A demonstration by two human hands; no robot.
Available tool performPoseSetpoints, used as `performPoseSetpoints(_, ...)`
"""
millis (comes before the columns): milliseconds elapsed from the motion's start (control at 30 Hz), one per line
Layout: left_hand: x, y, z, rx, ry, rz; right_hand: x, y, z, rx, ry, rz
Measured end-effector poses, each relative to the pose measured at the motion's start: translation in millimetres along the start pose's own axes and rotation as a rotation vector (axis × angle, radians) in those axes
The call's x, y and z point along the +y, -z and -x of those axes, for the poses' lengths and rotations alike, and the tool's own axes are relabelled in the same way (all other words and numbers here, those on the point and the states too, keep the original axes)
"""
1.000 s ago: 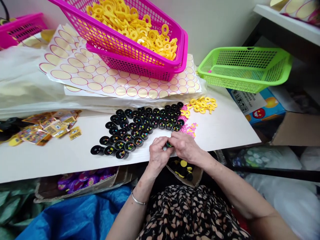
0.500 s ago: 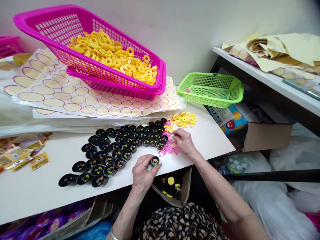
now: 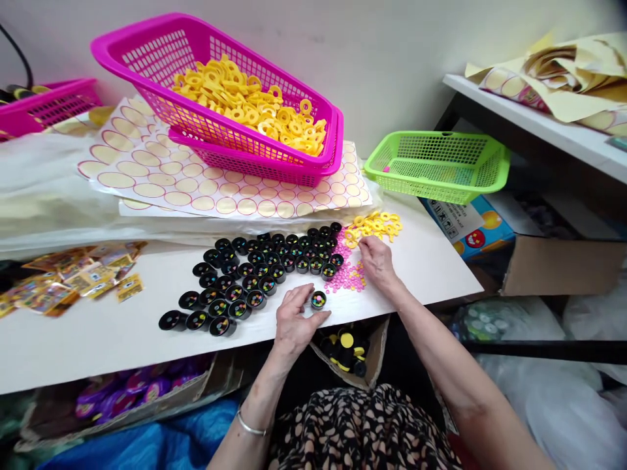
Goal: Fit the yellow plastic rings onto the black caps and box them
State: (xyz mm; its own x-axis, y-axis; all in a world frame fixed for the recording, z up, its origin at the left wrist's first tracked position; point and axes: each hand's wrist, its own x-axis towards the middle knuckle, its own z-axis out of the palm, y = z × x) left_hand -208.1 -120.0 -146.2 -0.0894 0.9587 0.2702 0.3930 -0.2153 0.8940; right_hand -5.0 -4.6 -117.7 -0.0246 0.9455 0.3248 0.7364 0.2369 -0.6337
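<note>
A small round black cup (image 3: 318, 300) with colourful beads inside stands upright on the white table between the index finger and thumb of my left hand (image 3: 295, 318). Those fingers are spread loosely around it, and the thumb looks apart from its wall. My right hand (image 3: 378, 261) has its fingers pinched together at the edge of the pink beads (image 3: 350, 277), just below the yellow rings (image 3: 375, 225). Whatever the pinch holds is hidden. Left of the beads stand many more black cups (image 3: 238, 308) in slanting rows, many showing coloured beads.
A magenta basket (image 3: 210, 121) heaped with yellow rings rests on sticker sheets (image 3: 186, 199) at the back. A green basket (image 3: 435, 192) stands at back right by a cardboard box (image 3: 558, 267). Gold packets (image 3: 93, 277) lie left. Below the table edge, a box (image 3: 379, 352) contains black and yellow pieces.
My view has turned, shifting the scene rightward. The left thumb has loosened away from the cup. My right hand stays pinched by the beads, now nearer the yellow rings.
</note>
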Motion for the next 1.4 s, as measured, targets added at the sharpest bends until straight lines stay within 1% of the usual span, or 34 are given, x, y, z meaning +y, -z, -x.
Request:
performPoseSetpoints(67,5,3.8,3,0.055,-0.01,0.082,-8,12,11,-0.001,-0.08,-0.171)
performPoseSetpoints(100,9,5.5,5,0.109,-0.011,0.128,-14,19,20,-0.042,-0.15,-0.315)
performPoseSetpoints(133,15,7.1,7,0.171,-0.001,0.177,-21,25,29,-0.12,-0.24,-0.495)
performPoseSetpoints(200,29,9.2,11,0.264,0.082,0.293,-38,35,50,-0.339,-0.415,-0.806)
performPoseSetpoints(233,36,9.7,12,0.273,0.157,0.363,-46,38,61,-0.439,-0.481,-0.902)
performPoseSetpoints(267,43,9.9,12,0.249,0.251,0.436,-53,40,70,-0.52,-0.531,-0.969)
performPoseSetpoints(333,52,9.6,11,0.151,0.411,0.57,-65,41,85,-0.632,-0.582,-1.021)
performPoseSetpoints(400,56,9.1,9,0.063,0.507,0.646,-72,38,94,-0.678,-0.564,-0.976)
performPoseSetpoints(433,56,9.0,9,0.045,0.537,0.663,-74,36,98,-0.661,-0.522,-0.917)
performPoseSetpoints(467,55,8.9,9,0.047,0.56,0.674,-77,34,101,-0.617,-0.447,-0.838)
performPoseSetpoints(500,54,8.8,10,0.062,0.582,0.683,-79,32,103,-0.557,-0.34,-0.745)
performPoseSetpoints(567,54,8.2,13,0.096,0.626,0.703,-83,28,106,-0.459,-0.074,-0.557)
performPoseSetpoints(633,55,7.0,18,0.096,0.665,0.717,-86,25,110,-0.446,0.148,-0.419)
performPoseSetpoints(667,56,6.3,20,0.088,0.679,0.72,-86,24,111,-0.457,0.216,-0.371)
performPoseSetpoints(733,57,5.2,23,0.086,0.68,0.724,-87,21,112,-0.463,0.278,-0.301)
performPoseSetpoints(767,56,4.8,23,0.108,0.661,0.724,-87,19,112,-0.448,0.292,-0.271)
performPoseSetpoints(900,45,5.1,17,0.27,0.527,0.669,-83,11,103,-0.324,0.289,-0.158)
performPoseSetpoints(967,37,5.0,12,0.294,0.502,0.622,-81,6,96,-0.302,0.278,-0.096)
performPoseSetpoints(1100,25,0.9,3,0.218,0.501,0.517,-79,-3,86,-0.35,0.26,-0.002)
performPoseSetpoints(1200,22,-3.7,-1,0.164,0.453,0.428,-81,-4,85,-0.398,0.244,0.012)
performPoseSetpoints(1300,23,-6.5,-3,0.115,0.385,0.366,-82,-3,85,-0.44,0.219,-0.039)
performPoseSetpoints(1400,24,-7.1,-5,0.098,0.348,0.311,-80,-5,85,-0.44,0.141,-0.193)
